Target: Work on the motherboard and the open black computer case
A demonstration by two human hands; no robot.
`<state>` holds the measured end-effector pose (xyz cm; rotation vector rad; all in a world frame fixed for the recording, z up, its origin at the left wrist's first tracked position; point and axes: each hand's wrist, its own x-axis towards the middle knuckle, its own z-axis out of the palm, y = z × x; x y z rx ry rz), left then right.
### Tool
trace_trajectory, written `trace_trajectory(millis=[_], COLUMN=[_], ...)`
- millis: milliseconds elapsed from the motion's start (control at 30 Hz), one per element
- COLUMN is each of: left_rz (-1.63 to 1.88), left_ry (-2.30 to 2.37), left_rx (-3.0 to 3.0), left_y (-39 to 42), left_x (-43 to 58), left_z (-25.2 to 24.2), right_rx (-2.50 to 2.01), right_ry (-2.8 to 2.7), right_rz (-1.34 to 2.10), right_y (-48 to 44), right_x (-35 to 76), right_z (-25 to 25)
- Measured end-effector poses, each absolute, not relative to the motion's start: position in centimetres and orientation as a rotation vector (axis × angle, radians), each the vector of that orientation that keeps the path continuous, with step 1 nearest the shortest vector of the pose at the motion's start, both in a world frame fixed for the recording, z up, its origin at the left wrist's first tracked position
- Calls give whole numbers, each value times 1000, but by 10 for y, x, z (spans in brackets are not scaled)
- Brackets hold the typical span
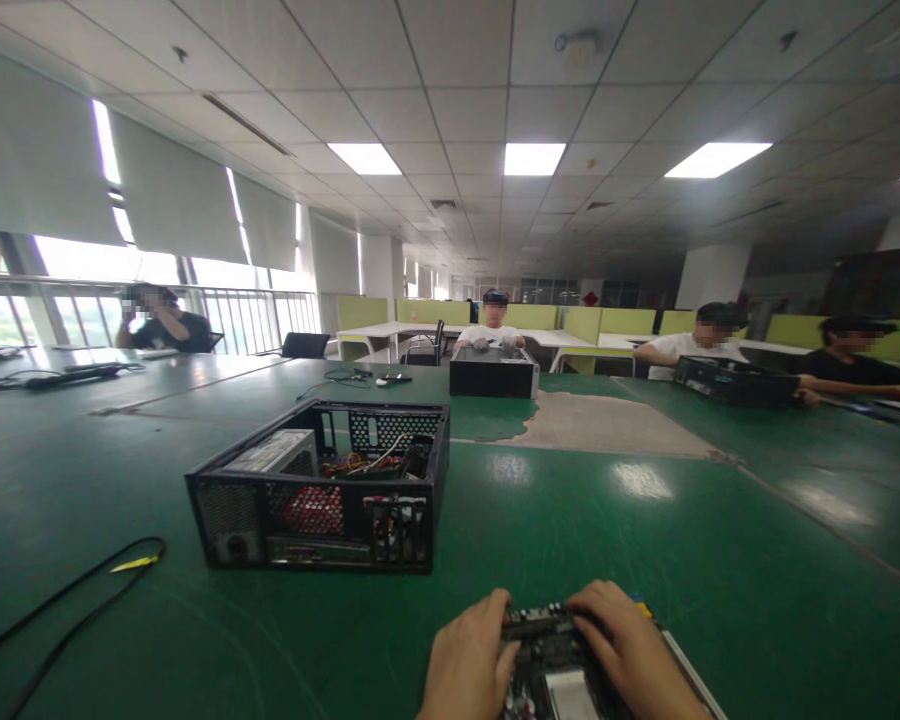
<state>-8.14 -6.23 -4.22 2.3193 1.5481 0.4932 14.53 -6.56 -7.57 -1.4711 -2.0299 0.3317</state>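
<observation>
Our fingers (pixel 499 602) lie close together, bent at the circuit board's (pixel 541 650) far corners, left hand (pixel 466 655) and right hand (pixel 634 650) opposite; whether they pinch it, we cannot tell. The board sits nearer us than the open computer case (pixel 360 486), to its right. Uneven pressure could flex it; careless fingertips might scrape components.

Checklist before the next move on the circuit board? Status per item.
1. Left hand on the circuit board: ok, at its left side.
2. Right hand on the circuit board: ok, at its right side.
3. Near edge supported: cannot tell, cut off by the frame.
4. Computer case open on top: ok.
5. Inside free of wires: not ok, several run across it.
6. Black cable apart from the circuit board: ok, far left.
</observation>
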Motion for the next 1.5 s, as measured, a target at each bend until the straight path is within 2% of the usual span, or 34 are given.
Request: trace_trajectory(millis=[467,800,1067,1500], left_rz=[523,642,768,635], left_ry=[1502,1454,1418,1516], left_rx=[2333,2339,2290,2291], left_y=[-57,-59,-59,-58], left_x=[-87,-87,-85,-85], left_z=[-43,-47,-53,-48], right_rx=[-1511,-1407,-1347,-1371], right_ry=[-1897,-1847,-1980,-2058], right_rz=[418,677,487,395], right_y=[-68,-71,-65,-69], right_x=[147,144,146,143], right_z=[-76,-60,-73,-70])
